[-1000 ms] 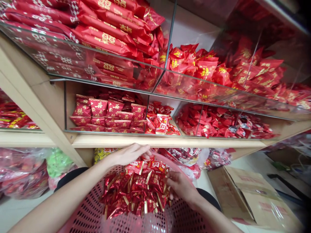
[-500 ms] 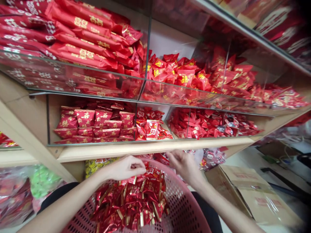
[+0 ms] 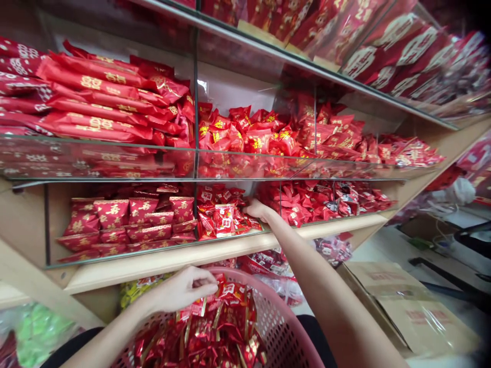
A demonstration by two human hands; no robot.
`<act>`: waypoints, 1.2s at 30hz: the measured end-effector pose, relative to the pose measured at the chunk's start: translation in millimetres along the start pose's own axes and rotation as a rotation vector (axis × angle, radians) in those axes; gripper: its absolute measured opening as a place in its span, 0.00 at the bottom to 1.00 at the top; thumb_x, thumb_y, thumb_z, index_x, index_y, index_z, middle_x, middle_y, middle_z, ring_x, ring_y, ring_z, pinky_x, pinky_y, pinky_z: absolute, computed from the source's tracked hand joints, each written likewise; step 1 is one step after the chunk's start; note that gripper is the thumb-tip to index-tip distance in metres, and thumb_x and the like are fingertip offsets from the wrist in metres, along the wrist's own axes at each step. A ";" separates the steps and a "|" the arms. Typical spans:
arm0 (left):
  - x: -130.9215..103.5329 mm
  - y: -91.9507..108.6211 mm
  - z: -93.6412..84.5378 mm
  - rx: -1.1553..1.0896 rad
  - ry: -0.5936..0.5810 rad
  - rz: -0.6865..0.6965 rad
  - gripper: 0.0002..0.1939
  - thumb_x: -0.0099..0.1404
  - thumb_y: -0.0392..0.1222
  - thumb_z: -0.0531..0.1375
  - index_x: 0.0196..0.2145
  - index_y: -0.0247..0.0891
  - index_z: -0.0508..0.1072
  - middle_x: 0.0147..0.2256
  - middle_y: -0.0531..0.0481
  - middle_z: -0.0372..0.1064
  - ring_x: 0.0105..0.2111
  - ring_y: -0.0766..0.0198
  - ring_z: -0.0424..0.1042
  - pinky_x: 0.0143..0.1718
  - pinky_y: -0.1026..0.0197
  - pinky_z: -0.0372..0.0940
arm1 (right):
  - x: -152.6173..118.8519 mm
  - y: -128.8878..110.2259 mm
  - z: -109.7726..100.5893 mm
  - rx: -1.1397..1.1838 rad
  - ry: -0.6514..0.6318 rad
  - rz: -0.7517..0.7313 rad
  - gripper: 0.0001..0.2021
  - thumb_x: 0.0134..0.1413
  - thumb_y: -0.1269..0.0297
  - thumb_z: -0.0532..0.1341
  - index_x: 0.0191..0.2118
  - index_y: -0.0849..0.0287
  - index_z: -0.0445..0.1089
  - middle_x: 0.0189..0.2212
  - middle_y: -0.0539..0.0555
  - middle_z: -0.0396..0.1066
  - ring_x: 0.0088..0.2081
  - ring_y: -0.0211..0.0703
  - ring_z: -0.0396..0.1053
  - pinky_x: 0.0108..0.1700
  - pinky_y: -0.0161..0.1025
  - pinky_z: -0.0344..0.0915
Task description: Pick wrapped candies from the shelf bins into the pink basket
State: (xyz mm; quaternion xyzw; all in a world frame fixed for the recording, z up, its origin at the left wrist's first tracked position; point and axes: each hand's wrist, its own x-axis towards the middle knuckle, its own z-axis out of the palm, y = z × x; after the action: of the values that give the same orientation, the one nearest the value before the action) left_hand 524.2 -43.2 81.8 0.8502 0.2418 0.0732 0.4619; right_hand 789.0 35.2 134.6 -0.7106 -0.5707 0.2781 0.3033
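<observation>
A pink perforated plastic basket [image 3: 286,327] stands low in front of me, heaped with small shiny red packets [image 3: 215,332] with gold edges. Over its far left part hovers my left hand [image 3: 187,291], fingers loosely curled with a gap to the thumb, nothing visible in it. My right hand [image 3: 258,209] reaches into the lower shelf compartment, at the right side of a pile of red packets [image 3: 224,220]. Its fingertips are hidden among them, so I cannot tell whether they grip one. One packet with a white panel stands upright at the front of that pile.
A clear front panel and wooden shelf edge [image 3: 153,259] border the lower compartments. Dark red packets [image 3: 111,217] stand in rows to the left. Longer red packets [image 3: 99,107] lie above. On the right floor is a cardboard box [image 3: 406,301]; bagged goods [image 3: 268,263] lie under the shelf.
My right hand has moved from above the basket's right rim up and forward into the lower compartment. My left hand stays over the basket. The view has tilted up and shifted right.
</observation>
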 end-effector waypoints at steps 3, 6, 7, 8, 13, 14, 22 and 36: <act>0.9 -0.4 0.4 -0.003 -0.004 -0.006 0.21 0.63 0.55 0.49 0.37 0.37 0.74 0.31 0.51 0.69 0.28 0.67 0.62 0.29 0.67 0.56 | 3.6 3.1 1.4 0.118 -0.052 0.035 0.16 0.47 0.75 0.57 0.45 0.64 0.66 0.36 0.57 0.73 0.33 0.39 0.71 0.35 0.32 0.67; 2.0 0.1 0.4 -0.010 -0.009 -0.009 0.21 0.63 0.55 0.49 0.37 0.36 0.73 0.31 0.50 0.69 0.28 0.67 0.62 0.29 0.67 0.56 | 6.1 5.8 2.2 0.215 -0.085 0.073 0.14 0.48 0.69 0.60 0.42 0.65 0.67 0.32 0.57 0.74 0.30 0.39 0.71 0.33 0.34 0.68; 2.2 0.2 0.3 -0.012 -0.008 -0.012 0.22 0.63 0.55 0.49 0.37 0.36 0.73 0.31 0.50 0.69 0.28 0.67 0.62 0.29 0.67 0.56 | 6.5 6.5 2.5 0.240 -0.094 0.084 0.14 0.47 0.68 0.61 0.41 0.66 0.68 0.31 0.57 0.74 0.29 0.39 0.71 0.33 0.35 0.68; 2.3 0.3 0.2 -0.011 -0.006 -0.018 0.22 0.62 0.55 0.49 0.37 0.36 0.73 0.31 0.50 0.69 0.28 0.67 0.62 0.29 0.67 0.56 | 6.6 7.1 2.7 0.261 -0.102 0.094 0.14 0.46 0.67 0.62 0.41 0.66 0.68 0.30 0.58 0.74 0.28 0.40 0.71 0.32 0.35 0.69; 1.7 0.5 0.0 -0.002 -0.011 -0.032 0.22 0.62 0.56 0.49 0.37 0.35 0.73 0.31 0.50 0.68 0.29 0.67 0.62 0.30 0.67 0.56 | 4.8 7.5 2.2 0.324 -0.108 0.105 0.15 0.43 0.69 0.64 0.41 0.65 0.67 0.30 0.56 0.73 0.29 0.41 0.71 0.33 0.36 0.69; 1.7 0.8 0.0 -0.002 -0.011 -0.027 0.22 0.62 0.56 0.49 0.36 0.35 0.73 0.31 0.50 0.68 0.29 0.67 0.62 0.30 0.67 0.56 | 4.5 7.6 2.1 0.333 -0.105 0.100 0.15 0.43 0.69 0.64 0.41 0.65 0.67 0.29 0.56 0.73 0.30 0.41 0.71 0.33 0.36 0.69; 2.3 1.9 -0.5 0.014 -0.008 -0.010 0.23 0.63 0.56 0.48 0.35 0.35 0.73 0.27 0.52 0.65 0.26 0.69 0.58 0.28 0.68 0.54 | 6.9 11.4 8.2 0.425 -0.065 0.006 0.17 0.42 0.69 0.63 0.42 0.65 0.66 0.26 0.53 0.72 0.26 0.38 0.70 0.32 0.35 0.69; 1.3 -1.2 -0.5 0.037 0.002 0.005 0.22 0.64 0.54 0.48 0.35 0.35 0.73 0.27 0.52 0.66 0.25 0.70 0.57 0.27 0.68 0.53 | 9.1 15.8 4.3 0.158 0.252 -0.378 0.22 0.36 0.79 0.56 0.43 0.64 0.67 0.41 0.56 0.70 0.44 0.44 0.66 0.51 0.42 0.60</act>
State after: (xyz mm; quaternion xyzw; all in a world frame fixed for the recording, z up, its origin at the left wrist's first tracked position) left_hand 524.7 -41.6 81.0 0.8590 0.2416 0.0709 0.4457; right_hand 797.8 42.0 119.5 -0.5941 -0.6277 0.1694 0.4736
